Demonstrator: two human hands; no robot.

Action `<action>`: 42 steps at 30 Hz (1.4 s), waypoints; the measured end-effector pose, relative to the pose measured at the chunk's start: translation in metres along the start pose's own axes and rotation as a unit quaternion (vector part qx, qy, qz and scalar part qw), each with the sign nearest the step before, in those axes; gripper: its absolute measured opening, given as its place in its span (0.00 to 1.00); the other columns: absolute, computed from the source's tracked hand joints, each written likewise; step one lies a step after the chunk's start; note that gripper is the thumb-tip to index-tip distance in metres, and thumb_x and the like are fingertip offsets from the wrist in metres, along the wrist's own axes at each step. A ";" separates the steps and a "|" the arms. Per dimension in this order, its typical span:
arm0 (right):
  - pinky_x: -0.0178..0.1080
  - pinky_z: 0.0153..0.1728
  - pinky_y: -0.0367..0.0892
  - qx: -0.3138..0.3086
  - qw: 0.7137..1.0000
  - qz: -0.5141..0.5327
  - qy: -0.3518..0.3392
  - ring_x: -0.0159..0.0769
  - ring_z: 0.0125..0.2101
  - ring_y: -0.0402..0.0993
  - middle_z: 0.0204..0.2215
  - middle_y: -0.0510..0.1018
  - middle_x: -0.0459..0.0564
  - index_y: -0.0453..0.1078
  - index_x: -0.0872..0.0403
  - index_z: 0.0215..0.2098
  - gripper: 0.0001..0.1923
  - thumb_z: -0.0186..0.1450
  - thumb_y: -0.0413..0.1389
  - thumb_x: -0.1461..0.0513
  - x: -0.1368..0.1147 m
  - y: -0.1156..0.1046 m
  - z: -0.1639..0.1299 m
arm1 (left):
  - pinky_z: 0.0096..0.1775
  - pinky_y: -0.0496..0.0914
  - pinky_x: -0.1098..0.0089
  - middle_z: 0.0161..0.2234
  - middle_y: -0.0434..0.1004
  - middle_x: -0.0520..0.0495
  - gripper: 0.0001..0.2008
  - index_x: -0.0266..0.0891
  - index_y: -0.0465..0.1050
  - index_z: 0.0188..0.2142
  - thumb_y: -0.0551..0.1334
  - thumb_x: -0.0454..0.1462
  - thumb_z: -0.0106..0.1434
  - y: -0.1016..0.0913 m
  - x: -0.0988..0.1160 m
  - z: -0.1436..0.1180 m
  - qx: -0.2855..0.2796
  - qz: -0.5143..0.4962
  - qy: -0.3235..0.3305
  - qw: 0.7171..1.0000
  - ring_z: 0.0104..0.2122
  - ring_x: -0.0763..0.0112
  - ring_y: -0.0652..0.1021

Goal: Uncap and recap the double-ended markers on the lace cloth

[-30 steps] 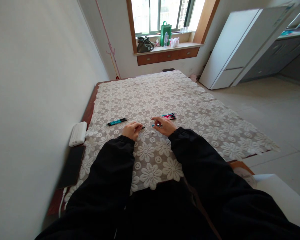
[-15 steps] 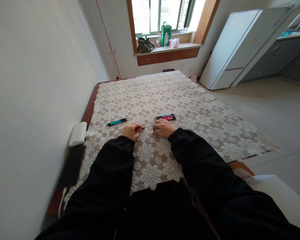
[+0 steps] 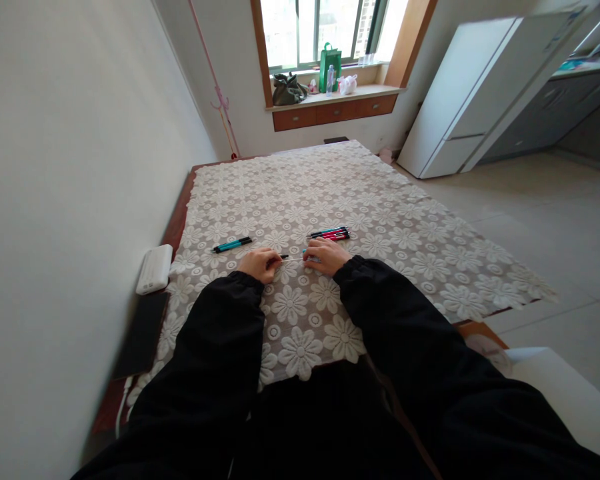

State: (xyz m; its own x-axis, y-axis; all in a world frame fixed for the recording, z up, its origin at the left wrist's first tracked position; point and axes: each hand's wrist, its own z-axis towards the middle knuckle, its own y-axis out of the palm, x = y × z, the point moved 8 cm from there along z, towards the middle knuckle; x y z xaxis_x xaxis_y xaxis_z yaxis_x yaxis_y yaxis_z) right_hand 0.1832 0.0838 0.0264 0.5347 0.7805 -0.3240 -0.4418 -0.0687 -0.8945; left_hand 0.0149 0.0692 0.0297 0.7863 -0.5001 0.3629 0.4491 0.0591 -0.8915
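My left hand (image 3: pixel 258 263) and my right hand (image 3: pixel 324 255) rest close together on a table under a white lace flower cloth (image 3: pixel 330 193). Between them runs a thin pen refill (image 3: pixel 293 259) with a dark tip; the left fingers pinch one end. My right hand is closed on a teal pen barrel (image 3: pixel 310 253), mostly hidden by the fingers. Just beyond the right hand lies a bundle of pink and black pens (image 3: pixel 331 233). Left of my left hand lie teal and black pens (image 3: pixel 233 245).
A white power bank (image 3: pixel 154 269) and a dark flat phone (image 3: pixel 141 333) sit at the table's left edge by the wall. A white fridge (image 3: pixel 460 100) stands at the right. Bags and a bottle sit on the window sill (image 3: pixel 330 97).
My right hand has drawn closer to the left and closed down over the teal barrel. The thin refill now spans the gap between both hands.
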 end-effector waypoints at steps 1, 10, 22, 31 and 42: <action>0.39 0.40 0.60 0.000 1.000 0.000 0.001 0.39 0.38 0.67 0.34 0.75 0.50 0.77 0.52 0.35 0.04 0.64 0.62 0.60 -0.001 0.000 0.000 | 0.34 0.71 0.67 0.32 0.79 0.47 0.07 0.42 0.79 0.33 0.62 0.38 0.60 -0.001 0.000 0.000 -0.002 0.004 0.002 1.000 0.30 0.66 0.76; 0.38 0.41 0.59 -0.002 1.000 -0.011 0.020 0.39 0.39 0.67 0.34 0.75 0.50 0.76 0.54 0.35 0.03 0.65 0.59 0.63 0.001 -0.004 0.000 | 0.38 0.71 0.65 0.33 0.80 0.47 0.07 0.41 0.80 0.33 0.61 0.37 0.60 -0.003 -0.001 0.000 -0.011 0.016 0.012 1.000 0.34 0.64 0.77; 0.38 0.41 0.60 0.003 1.000 0.011 0.009 0.38 0.38 0.67 0.35 0.76 0.50 0.75 0.54 0.35 0.03 0.64 0.58 0.64 -0.001 0.003 0.000 | 0.40 0.71 0.64 0.34 0.79 0.47 0.06 0.41 0.78 0.34 0.61 0.37 0.61 -0.001 0.014 -0.001 -0.008 0.040 0.017 0.999 0.36 0.63 0.77; 0.38 0.41 0.62 0.001 1.000 0.028 0.003 0.38 0.37 0.69 0.32 0.77 0.50 0.75 0.55 0.34 0.03 0.64 0.59 0.65 -0.004 0.003 0.002 | 0.42 0.71 0.64 0.35 0.78 0.45 0.06 0.41 0.77 0.35 0.60 0.36 0.62 0.003 0.022 0.001 -0.023 0.027 0.029 0.999 0.37 0.63 0.76; 0.38 0.42 0.63 -0.002 0.999 0.035 0.002 0.38 0.38 0.70 0.33 0.76 0.50 0.74 0.55 0.36 0.03 0.66 0.58 0.65 -0.007 0.008 0.003 | 0.45 0.69 0.62 0.40 0.78 0.46 0.10 0.42 0.78 0.40 0.58 0.40 0.68 0.014 0.029 0.002 -0.034 0.088 0.028 0.995 0.42 0.63 0.76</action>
State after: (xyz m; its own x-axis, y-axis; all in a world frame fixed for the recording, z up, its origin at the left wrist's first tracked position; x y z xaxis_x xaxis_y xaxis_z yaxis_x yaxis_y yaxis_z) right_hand 0.1737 0.0796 0.0228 0.5064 0.7707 -0.3867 -0.4746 -0.1253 -0.8713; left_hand 0.0445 0.0567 0.0286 0.8244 -0.5350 0.1846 0.2746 0.0930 -0.9570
